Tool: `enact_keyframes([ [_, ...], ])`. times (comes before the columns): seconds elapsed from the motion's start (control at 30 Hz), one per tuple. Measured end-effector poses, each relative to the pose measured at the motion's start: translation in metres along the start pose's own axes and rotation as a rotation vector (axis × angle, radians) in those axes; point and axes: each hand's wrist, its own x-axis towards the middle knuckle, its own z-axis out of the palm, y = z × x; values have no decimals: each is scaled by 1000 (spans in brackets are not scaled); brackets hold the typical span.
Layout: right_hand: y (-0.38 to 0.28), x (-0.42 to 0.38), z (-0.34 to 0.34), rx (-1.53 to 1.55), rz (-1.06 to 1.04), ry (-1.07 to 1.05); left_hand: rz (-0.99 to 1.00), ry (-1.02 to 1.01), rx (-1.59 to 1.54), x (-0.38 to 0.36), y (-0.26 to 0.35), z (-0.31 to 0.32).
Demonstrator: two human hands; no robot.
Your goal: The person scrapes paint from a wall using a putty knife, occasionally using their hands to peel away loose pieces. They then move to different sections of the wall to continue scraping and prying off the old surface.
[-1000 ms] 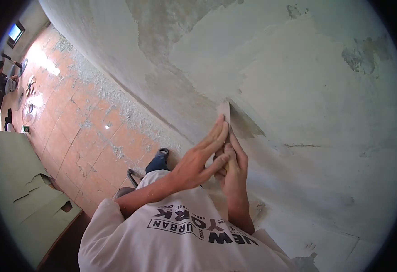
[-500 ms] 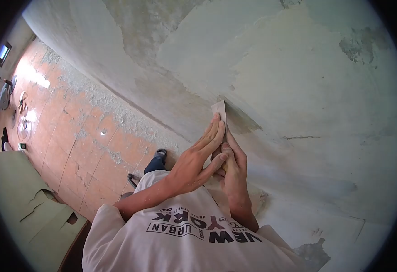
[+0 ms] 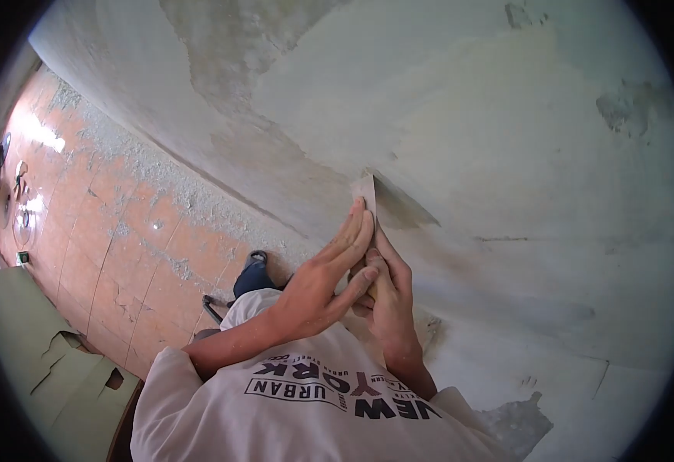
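My right hand is wrapped round the handle of a putty knife, its forefinger stretched up along the blade. My left hand lies with straight fingers flat against the other side of the blade, and its thumb reaches toward the right hand. The blade's far end meets the wall, which has pale, scraped patches. A darker strip, perhaps partly shadow, runs from the blade's tip down to the right. Most of the handle is hidden by my fingers.
Flaked debris lies along the wall's foot on the orange tiled floor. A greenish panel with broken holes stands at lower left. A fan-like object and other items sit at far left. My shod foot is below.
The view has shifted slightly, so the hands and putty knife appear a little further left. The grip on the knife is the same, and the blade still touches the wall.
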Motion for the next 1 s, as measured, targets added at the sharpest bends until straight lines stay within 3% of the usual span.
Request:
enact_keyframes([
  [0.13,-7,8,3,-98,-14,55,-29,-12,-24,0,3,1],
  [0.2,-15,19,-4,-38,63,-29,-31,82,34,4,2,5],
  [0.23,-18,24,-5,-67,48,-53,39,105,103,5,-6,6],
  [0.37,-3,9,-15,-55,33,-120,13,130,96,-3,-1,15],
  [0.47,34,-9,-25,-32,-4,-19,-71,11,-15,-18,-3,29],
  [0.53,52,-21,-29,63,120,25,-77,-66,81,-30,-25,46],
  [0.6,78,-31,-44,120,118,50,-122,-107,61,-39,-34,58],
  [1.0,43,-52,-102,9,-12,245,37,-295,79,-8,-19,85],
])
